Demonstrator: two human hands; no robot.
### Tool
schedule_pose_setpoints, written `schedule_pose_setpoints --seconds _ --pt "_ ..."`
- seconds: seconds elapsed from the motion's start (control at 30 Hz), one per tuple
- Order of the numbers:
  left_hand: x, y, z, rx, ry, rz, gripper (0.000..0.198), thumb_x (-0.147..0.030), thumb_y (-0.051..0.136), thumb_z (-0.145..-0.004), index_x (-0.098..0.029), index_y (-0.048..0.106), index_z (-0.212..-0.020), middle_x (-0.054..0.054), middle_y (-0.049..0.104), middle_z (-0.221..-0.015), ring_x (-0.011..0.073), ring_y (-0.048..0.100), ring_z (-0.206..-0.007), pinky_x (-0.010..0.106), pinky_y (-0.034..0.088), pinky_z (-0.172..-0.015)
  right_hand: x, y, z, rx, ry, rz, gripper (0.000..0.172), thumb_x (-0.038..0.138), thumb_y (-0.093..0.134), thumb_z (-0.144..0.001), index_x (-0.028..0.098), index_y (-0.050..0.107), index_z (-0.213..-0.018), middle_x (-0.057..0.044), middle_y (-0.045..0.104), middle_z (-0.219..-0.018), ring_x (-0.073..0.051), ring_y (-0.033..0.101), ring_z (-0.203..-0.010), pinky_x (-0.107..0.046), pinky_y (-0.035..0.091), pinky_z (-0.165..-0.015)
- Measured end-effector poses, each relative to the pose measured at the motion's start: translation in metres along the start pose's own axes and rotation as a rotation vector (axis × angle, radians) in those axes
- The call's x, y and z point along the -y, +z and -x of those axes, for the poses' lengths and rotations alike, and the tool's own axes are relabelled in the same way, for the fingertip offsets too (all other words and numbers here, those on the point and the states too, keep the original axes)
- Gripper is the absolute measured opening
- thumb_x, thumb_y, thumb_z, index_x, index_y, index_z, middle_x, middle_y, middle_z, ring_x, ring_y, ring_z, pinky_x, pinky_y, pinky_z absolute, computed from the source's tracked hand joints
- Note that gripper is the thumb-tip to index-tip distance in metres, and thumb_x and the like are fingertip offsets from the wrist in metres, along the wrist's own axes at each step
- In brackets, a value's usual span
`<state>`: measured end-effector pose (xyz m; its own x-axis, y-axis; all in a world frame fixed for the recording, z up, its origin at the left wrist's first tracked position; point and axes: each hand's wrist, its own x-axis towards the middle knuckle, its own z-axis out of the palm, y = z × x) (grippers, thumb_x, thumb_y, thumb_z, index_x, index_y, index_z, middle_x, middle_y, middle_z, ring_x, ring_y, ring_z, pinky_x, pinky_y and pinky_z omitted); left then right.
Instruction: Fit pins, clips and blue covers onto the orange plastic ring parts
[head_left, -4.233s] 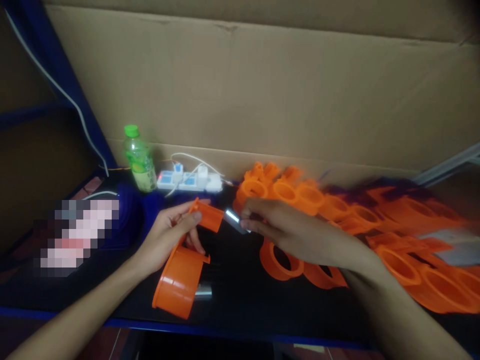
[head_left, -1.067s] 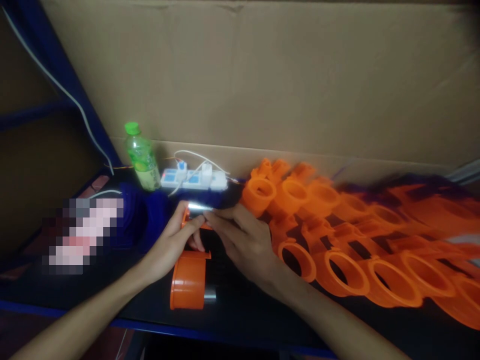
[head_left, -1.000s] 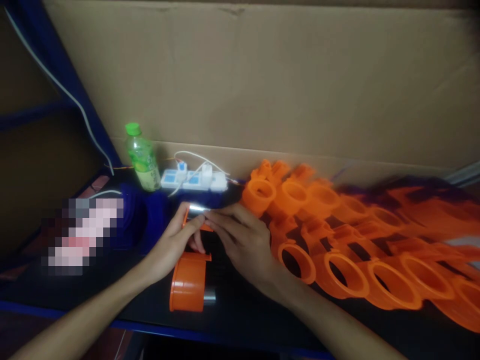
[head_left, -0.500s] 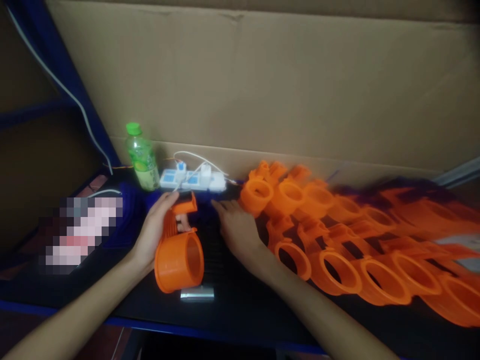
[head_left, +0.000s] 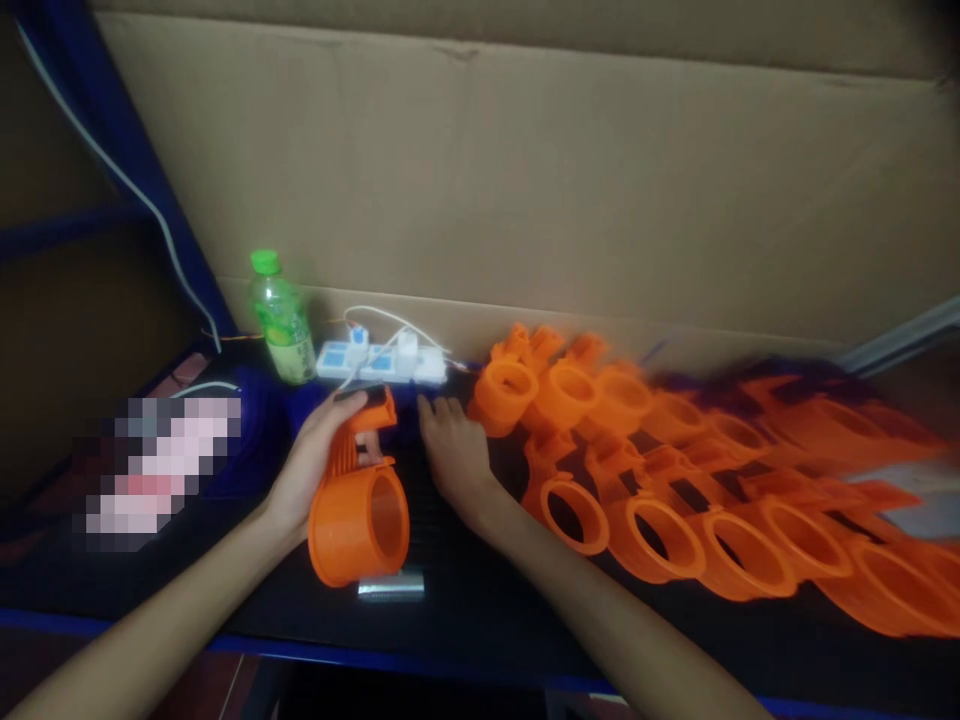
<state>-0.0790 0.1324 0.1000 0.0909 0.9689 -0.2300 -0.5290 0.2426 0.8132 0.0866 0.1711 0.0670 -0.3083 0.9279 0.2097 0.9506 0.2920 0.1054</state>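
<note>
Just in front of the white power strip point(head_left: 379, 362), the left hand point(head_left: 319, 462) grips an orange housing point(head_left: 360, 522) by its narrow neck, fingers wrapped around it, which leaves the wide mouth free and facing the camera; the right hand point(head_left: 450, 452) rests beside it on the desk point(head_left: 480, 605), fingers loosely spread, apparently empty. Right of the strip, orange rings point(head_left: 675, 510) dissolve into blur; anything under the right palm is hidden
</note>
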Motion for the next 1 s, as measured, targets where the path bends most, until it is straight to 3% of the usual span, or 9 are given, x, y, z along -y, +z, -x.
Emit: schedule_pose_setpoints --seconds 0.17,0.33,0.4,0.47,0.53,0.6,0.7,0.8,1.0 --pt "0.0 -0.002 -0.001 0.02 -0.005 0.013 0.028 -0.04 0.07 -0.084 -0.018 0.057 -0.095 -0.001 0.059 -0.059 0.013 0.054 -0.047 0.025 0.05 -0.049 0.001 0.001 -0.001 -0.023 0.03 -0.04 0.028 -0.001 0.041 -0.092 0.01 0.065 -0.103 -0.015 0.064 -0.097 -0.027 0.059 -0.095 -0.032 0.051 -0.063" --pt "0.003 -0.005 -0.004 0.016 0.02 0.01 0.029 -0.04 0.071 -0.084 -0.018 0.057 -0.097 0.0 0.061 -0.059 0.0139 0.057 -0.049 0.025 0.05 -0.05 -0.007 -0.02 0.002 -0.081 0.047 -0.111 0.025 0.005 0.046 -0.093 0.013 0.068 -0.103 -0.012 0.069 -0.099 -0.025 0.062 -0.095 -0.03 0.049 -0.063" --pt "0.004 -0.006 -0.006 -0.001 0.038 0.014 0.029 -0.039 0.071 -0.084 -0.018 0.057 -0.098 0.0 0.062 -0.06 0.0136 0.058 -0.048 0.025 0.051 -0.05 -0.013 -0.032 0.004 -0.158 0.022 -0.296 0.023 0.014 0.05 -0.097 0.018 0.069 -0.107 -0.008 0.071 -0.102 -0.021 0.064 -0.094 -0.03 0.051 -0.071" --pt "0.005 -0.005 -0.007 -0.015 0.05 0.015 0.03 -0.038 0.071 -0.084 -0.018 0.057 -0.101 0.001 0.063 -0.061 0.0136 0.059 -0.048 0.024 0.051 -0.051 -0.019 -0.04 0.007 -0.254 0.002 -0.652 0.02 0.024 0.054 -0.098 0.02 0.071 -0.108 -0.005 0.073 -0.103 -0.017 0.067 -0.091 -0.029 0.053 -0.079" --pt "0.008 -0.004 -0.007 -0.019 0.048 0.014 0.031 -0.037 0.072 -0.084 -0.018 0.057 -0.104 0.001 0.064 -0.061 0.0142 0.061 -0.049 0.025 0.053 -0.052 -0.022 -0.044 0.011 -0.308 0.017 -0.993 0.02 0.03 0.059 -0.095 0.019 0.073 -0.105 -0.003 0.075 -0.097 -0.016 0.068 -0.082 -0.028 0.054 -0.075" --pt "0.01 -0.002 -0.006 -0.021 0.036 0.019 0.032 -0.037 0.073 -0.084 -0.019 0.056 -0.104 0.0 0.064 -0.06 0.0146 0.062 -0.049 0.026 0.055 -0.054 -0.021 -0.044 0.017 -0.32 0.035 -1.133 0.02 0.033 0.064 -0.092 0.019 0.075 -0.102 -0.003 0.075 -0.09 -0.015 0.066 -0.073 -0.027 0.053 -0.066" --pt "0.015 0.002 -0.003 -0.008 0.015 0.029 0.03 -0.036 0.075 -0.082 -0.021 0.055 -0.1 -0.001 0.064 -0.061 0.0139 0.062 -0.049 0.025 0.056 -0.053 -0.017 -0.04 0.026 -0.385 -0.005 -1.134 0.016 0.028 0.067 -0.09 0.021 0.075 -0.101 -0.002 0.074 -0.091 -0.013 0.066 -0.072 -0.025 0.053 -0.063" --pt "0.017 0.005 0.001 0.031 -0.006 0.047 0.027 -0.035 0.074 -0.083 -0.022 0.054 -0.096 -0.002 0.064 -0.063 0.0127 0.061 -0.049 0.025 0.056 -0.054 -0.013 -0.036 0.033 -0.454 -0.092 -1.056 0.016 0.022 0.065 -0.091 0.021 0.074 -0.104 -0.003 0.074 -0.097 -0.014 0.069 -0.081 -0.027 0.057 -0.073" --pt "0.018 0.007 0.005 0.066 -0.066 0.049 0.025 -0.036 0.071 -0.086 -0.022 0.052 -0.093 0.0 0.064 -0.064 0.0129 0.06 -0.048 0.029 0.057 -0.054 -0.017 -0.027 0.04 -0.608 -0.364 -0.734 0.027 0.011 0.06 -0.094 0.02 0.069 -0.117 -0.005 0.072 -0.109 -0.016 0.067 -0.102 -0.031 0.058 -0.087"
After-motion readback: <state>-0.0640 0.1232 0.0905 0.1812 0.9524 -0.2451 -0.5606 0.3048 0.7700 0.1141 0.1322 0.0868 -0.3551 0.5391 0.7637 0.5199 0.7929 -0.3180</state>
